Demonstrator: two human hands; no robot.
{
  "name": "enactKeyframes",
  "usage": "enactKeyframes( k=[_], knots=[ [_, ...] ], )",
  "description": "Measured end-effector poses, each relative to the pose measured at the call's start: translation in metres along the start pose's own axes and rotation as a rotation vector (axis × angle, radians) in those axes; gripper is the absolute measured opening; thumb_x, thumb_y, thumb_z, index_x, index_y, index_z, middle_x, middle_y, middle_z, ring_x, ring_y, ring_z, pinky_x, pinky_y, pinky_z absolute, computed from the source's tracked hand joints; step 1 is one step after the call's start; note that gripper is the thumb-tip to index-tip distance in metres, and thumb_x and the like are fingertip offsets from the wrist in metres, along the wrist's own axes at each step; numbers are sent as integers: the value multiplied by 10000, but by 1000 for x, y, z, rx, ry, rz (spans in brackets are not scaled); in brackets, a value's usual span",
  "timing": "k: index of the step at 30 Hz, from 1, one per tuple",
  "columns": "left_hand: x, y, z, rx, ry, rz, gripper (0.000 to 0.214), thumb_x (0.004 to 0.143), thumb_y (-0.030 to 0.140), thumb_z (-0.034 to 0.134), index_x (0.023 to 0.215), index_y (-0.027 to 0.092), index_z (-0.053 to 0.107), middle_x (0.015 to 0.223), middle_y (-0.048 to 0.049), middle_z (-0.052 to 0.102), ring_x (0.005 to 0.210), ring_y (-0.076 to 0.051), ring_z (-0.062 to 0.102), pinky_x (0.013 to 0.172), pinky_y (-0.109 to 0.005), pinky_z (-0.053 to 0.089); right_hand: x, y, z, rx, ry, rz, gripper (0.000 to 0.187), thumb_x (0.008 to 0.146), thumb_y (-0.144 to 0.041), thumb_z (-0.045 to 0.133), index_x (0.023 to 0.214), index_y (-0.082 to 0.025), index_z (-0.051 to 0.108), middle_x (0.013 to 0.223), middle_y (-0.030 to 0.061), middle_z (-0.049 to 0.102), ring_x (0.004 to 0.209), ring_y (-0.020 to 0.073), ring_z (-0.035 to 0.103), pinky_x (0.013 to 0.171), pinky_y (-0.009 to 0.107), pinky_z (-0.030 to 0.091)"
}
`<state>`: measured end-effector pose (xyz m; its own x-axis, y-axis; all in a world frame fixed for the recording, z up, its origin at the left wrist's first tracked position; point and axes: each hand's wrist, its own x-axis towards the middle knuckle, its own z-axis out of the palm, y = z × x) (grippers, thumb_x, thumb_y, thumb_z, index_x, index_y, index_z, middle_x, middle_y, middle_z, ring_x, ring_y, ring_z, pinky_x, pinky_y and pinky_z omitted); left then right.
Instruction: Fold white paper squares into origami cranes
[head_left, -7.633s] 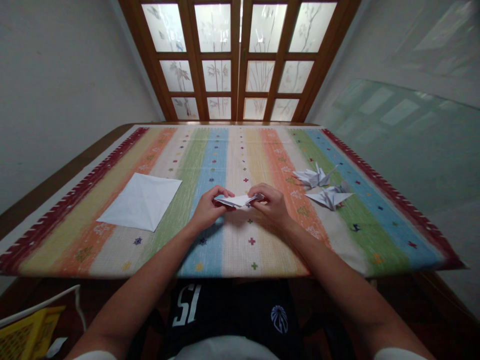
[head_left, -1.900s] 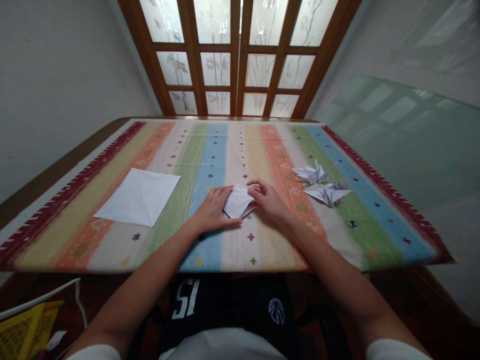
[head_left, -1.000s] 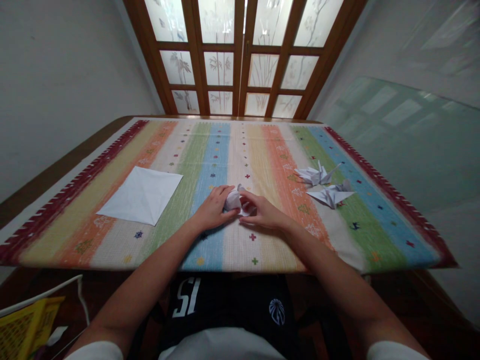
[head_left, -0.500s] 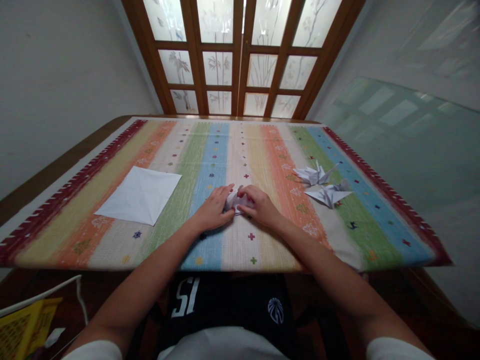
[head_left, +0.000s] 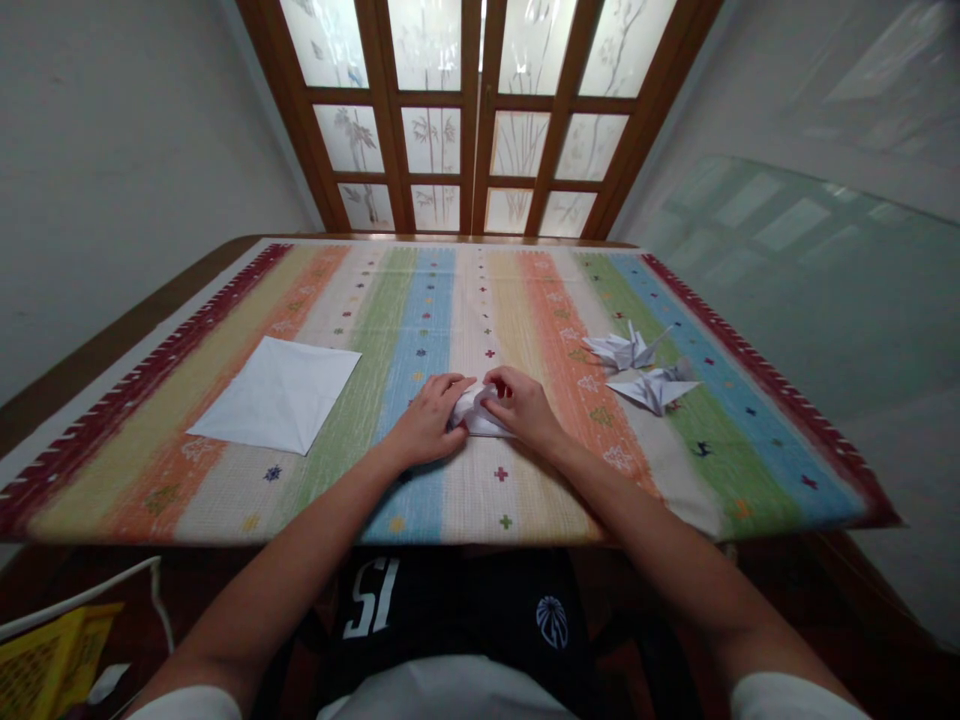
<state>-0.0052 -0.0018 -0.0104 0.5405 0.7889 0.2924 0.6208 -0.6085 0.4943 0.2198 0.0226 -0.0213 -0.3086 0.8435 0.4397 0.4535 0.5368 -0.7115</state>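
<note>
The fingers (head_left: 456,386) of the left hand (head_left: 429,422) curl closed over the left side of a folded white paper (head_left: 476,416), and the fingers (head_left: 501,381) of the right hand (head_left: 525,410) bend down over its right side, so both hands have hold of it and almost meet above it. The paper is a small, flattened, many-layered shape lying on a striped woven cloth (head_left: 480,490), mostly hidden by the hands, roughly midway between the left and right edges of the tabletop (head_left: 97,370) and a little nearer the front edge than the back. Both bare forearms (head_left: 300,530) reach in over the front edge from white sleeves (head_left: 187,708). Below that edge are dark shorts (head_left: 450,610) with white print and, at the lower left, a yellow plastic crate (head_left: 52,660) with a white cord (head_left: 75,592) running across it. Out on the cloth, towards the left edge, lies a square white sheet (head_left: 276,395) with diagonal creases, well apart from the hands. Towards the right edge sit two white origami cranes (head_left: 626,350), one just behind the other (head_left: 654,390). Past the back edge of the tabletop stand wooden-framed doors (head_left: 474,120) with frosted glass panes patterned in bamboo
</note>
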Motion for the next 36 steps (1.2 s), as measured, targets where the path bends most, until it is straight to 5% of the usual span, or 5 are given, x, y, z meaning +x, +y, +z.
enactKeyframes(
  k=[16, 24, 30, 36],
  knots=[
    [2, 5, 3, -60, 58, -63, 636, 849, 168, 597, 1481, 190, 536, 1322, -146, 601, 1280, -324, 593, 1151, -552, 507, -1, -9, -3, 1, -30, -71, 61, 883, -228, 723, 904, -231, 666, 928, 51, 657, 837, 217, 598, 784, 347, 476],
    [2, 6, 4, -41, 34, -62, 573, 929, 243, 625, 1496, 216, 541, 1323, -136, 608, 1256, -315, 608, 1115, -539, 537, -3, -6, -2, -8, -91, 0, 192, 833, -204, 765, 943, -248, 615, 874, 23, 681, 812, 217, 611, 768, 337, 471],
    [2, 5, 3, -43, 129, -61, 321, 1101, 404, 486, 1225, 213, 712, 1186, -121, 652, 1138, -289, 654, 1047, -505, 571, -2, -7, -4, -3, -87, -31, 185, 803, -126, 696, 915, -243, 609, 877, 23, 662, 815, 213, 593, 776, 335, 464],
    [2, 8, 2, -18, 218, -126, 257, 1080, 376, 525, 1079, 220, 729, 1067, -87, 672, 1052, -268, 659, 957, -447, 589, -3, -9, -2, 55, -129, -70, 296, 735, -32, 589, 946, -238, 606, 879, 15, 649, 783, 195, 570, 747, 319, 447]
  ],
)
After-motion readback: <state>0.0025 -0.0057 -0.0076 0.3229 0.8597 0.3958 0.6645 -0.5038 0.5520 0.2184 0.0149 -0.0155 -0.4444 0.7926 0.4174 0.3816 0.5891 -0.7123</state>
